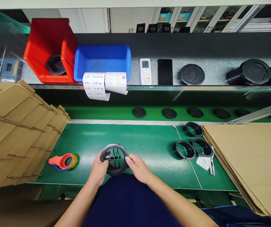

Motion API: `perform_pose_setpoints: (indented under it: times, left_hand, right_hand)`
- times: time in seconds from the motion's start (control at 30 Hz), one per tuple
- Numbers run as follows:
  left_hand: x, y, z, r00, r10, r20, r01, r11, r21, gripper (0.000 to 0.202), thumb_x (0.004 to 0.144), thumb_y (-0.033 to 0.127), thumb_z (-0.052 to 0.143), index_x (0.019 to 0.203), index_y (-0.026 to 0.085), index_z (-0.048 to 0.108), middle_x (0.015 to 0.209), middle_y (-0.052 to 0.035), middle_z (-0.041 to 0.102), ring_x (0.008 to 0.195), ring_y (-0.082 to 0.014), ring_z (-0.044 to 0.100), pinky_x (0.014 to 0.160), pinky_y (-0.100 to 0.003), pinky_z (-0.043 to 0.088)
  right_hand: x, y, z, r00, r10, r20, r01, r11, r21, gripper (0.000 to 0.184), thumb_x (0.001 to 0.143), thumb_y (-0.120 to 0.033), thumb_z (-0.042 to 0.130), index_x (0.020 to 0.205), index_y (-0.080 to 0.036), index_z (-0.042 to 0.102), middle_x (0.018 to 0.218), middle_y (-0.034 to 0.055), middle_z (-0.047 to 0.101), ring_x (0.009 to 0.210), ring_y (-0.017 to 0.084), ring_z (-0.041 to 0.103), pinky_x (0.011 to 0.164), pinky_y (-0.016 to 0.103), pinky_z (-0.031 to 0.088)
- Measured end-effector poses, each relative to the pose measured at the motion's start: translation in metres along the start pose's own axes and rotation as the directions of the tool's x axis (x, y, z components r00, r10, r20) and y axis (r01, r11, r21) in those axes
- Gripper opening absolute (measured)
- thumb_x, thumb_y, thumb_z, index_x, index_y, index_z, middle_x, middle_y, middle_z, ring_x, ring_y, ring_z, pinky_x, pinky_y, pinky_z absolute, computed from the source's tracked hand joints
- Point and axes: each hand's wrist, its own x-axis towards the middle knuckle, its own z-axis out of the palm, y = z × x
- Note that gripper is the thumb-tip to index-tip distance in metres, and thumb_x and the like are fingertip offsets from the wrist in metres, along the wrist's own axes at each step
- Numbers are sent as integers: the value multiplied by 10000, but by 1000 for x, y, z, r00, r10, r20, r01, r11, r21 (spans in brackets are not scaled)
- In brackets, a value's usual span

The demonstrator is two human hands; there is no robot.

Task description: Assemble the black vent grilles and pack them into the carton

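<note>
Both hands grip a round black plastic vent grille [115, 159] at the near edge of the green tabletop [149, 157], just in front of the person's dark blue top. The left hand [99, 170] is closed around the grille's left side, with its fingers against the slats, while the right hand [137, 168] clasps the rim from the right. Three black plastic rings [184, 150] lie apart from the hands toward the right edge of the tabletop, beside a white cloth [203, 162] and a flat stack of cardboard sheets [244, 164]. A red tape dispenser [63, 161] with a roll of yellow tape sits near the left edge, next to upright cardboard dividers [19, 126]. Black discs [139, 112] stand in a row along the green strip beyond the tabletop. As things lie, only the grille is in hand, while the rings and discs are untouched. On the shelf beyond, a red bin [47, 50] holds a black round part, and printed weight labels [94, 85] hang from a blue bin [102, 60].
</note>
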Motion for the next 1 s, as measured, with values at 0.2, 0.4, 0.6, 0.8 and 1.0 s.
perform_pose_setpoints:
  times: [0.2, 0.4, 0.6, 0.8, 1.0]
  left_hand:
    - [-3, -4, 0, 995, 99, -35, -94, 989, 111, 534, 676, 177, 544, 1210, 183, 524, 1128, -68, 645, 1012, -195, 607, 914, -326, 464]
    - [-12, 1, 7, 975, 214, -60, -198, 959, 205, 544, 719, 185, 553, 1259, 192, 489, 1185, -74, 639, 1106, -211, 591, 1012, -372, 424]
    - [-14, -3, 7, 950, 306, -54, -289, 934, 212, 527, 740, 179, 542, 1265, 190, 494, 1201, -86, 631, 1146, -223, 572, 1021, -395, 423]
    - [-9, -23, 5, 957, 279, -79, -272, 958, 89, 461, 731, 176, 554, 1191, 209, 553, 1223, -50, 611, 1182, -212, 532, 1056, -370, 374]
    - [-18, -18, 15, 987, 134, -89, -137, 990, -27, 467, 648, 144, 571, 1114, 171, 600, 1123, -43, 661, 1089, -220, 571, 951, -325, 432]
  right_hand:
    - [1, 2, -6, 1000, -21, 3, 21, 999, -27, 428, 923, -551, 325, 662, -213, 349, 629, -40, 377, 620, 122, 359, 588, 258, 288]
    - [-3, 1, -14, 992, -130, 3, 129, 985, -112, 358, 946, -456, 318, 679, -216, 314, 631, -45, 361, 601, 115, 344, 582, 263, 270]
    - [-6, -1, -20, 977, -211, 22, 211, 953, -217, 309, 950, -384, 324, 692, -214, 319, 655, -36, 385, 609, 117, 358, 590, 265, 278]
    - [-7, 0, -25, 970, -236, 67, 245, 942, -231, 312, 953, -386, 334, 694, -212, 325, 665, -29, 398, 625, 120, 371, 603, 264, 275]
    - [-2, 1, -27, 979, -180, 99, 199, 952, -231, 348, 956, -404, 336, 670, -210, 300, 615, -46, 362, 583, 109, 342, 580, 253, 245]
